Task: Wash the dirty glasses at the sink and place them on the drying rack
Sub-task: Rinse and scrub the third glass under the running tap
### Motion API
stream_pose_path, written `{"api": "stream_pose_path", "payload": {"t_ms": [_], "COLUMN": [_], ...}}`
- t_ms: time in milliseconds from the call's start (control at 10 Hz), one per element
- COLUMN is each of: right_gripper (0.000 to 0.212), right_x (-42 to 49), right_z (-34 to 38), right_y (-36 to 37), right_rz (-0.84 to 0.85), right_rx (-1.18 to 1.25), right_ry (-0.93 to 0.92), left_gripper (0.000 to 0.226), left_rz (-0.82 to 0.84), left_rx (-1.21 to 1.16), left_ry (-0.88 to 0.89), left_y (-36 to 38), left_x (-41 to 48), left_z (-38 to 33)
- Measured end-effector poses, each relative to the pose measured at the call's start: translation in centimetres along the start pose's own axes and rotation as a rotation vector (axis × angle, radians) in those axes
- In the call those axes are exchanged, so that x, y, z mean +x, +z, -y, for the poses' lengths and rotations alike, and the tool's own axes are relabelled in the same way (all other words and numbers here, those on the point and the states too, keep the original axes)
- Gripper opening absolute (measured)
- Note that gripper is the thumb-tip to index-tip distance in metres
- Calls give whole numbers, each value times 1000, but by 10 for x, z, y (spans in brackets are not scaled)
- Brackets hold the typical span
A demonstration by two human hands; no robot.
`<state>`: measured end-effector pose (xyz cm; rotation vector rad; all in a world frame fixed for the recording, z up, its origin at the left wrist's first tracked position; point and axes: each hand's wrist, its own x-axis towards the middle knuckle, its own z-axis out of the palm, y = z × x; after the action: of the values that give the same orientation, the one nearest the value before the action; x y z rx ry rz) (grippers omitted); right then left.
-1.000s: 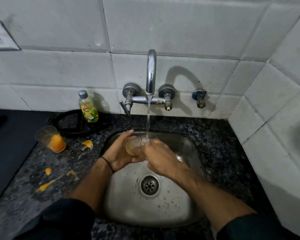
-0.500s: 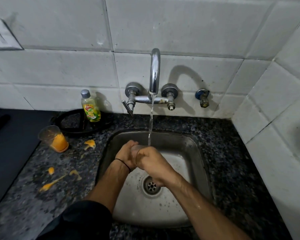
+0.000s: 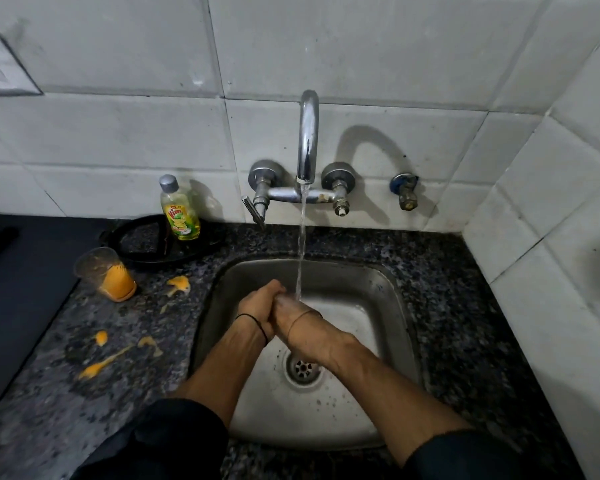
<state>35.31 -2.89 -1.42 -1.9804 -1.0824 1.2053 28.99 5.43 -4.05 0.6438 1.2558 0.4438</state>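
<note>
Over the sink (image 3: 381, 306), under the tap's stream (image 3: 302, 244), the left hand (image 3: 255, 306) curls round a glass (image 3: 291, 306). The right hand (image 3: 312, 336) is pushed into the glass's mouth, but its finger curl cannot be told. The basin walls are well clear all round. A second glass (image 3: 106, 275) lies tilted on the bench (image 3: 465, 341), left of the sink.

left hand (image 3: 257, 303): fingers curled round clear glass (image 3: 293, 306), black band at wrist
right hand (image 3: 309, 329): pressed against left hand, fingers hidden at the glass, grip unclear
forearms: bare, converging from lower corners, dark sleeves at elbows
</note>
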Motion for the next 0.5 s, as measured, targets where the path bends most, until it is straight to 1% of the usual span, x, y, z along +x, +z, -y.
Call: {"api": "stream_pose_path", "payload": {"t_ms": [100, 200, 300, 400, 500], "right_gripper": [25, 25, 23, 26, 50], "right_x": [10, 15, 16, 23, 33], "right_z": [2, 4, -4, -2, 3], "right_y": [5, 8, 6, -1, -3], "right_rz": [-12, -14, -42, -16, -53], "right_rx": [30, 289, 401, 725, 753], "right_ry": [69, 202, 194, 272, 259], "left_gripper": [24, 29, 27, 39, 44], "left_rz": [91, 158, 185, 239, 255], "left_rx": [-50, -84, -136, -256, -384], "left_ry": [-42, -61, -71, -76, -70], "left_y": [2, 4, 3, 2, 8], "left_x": [-1, 3, 3, 2, 2], "left_z": [3, 6, 9, 17, 22]}}
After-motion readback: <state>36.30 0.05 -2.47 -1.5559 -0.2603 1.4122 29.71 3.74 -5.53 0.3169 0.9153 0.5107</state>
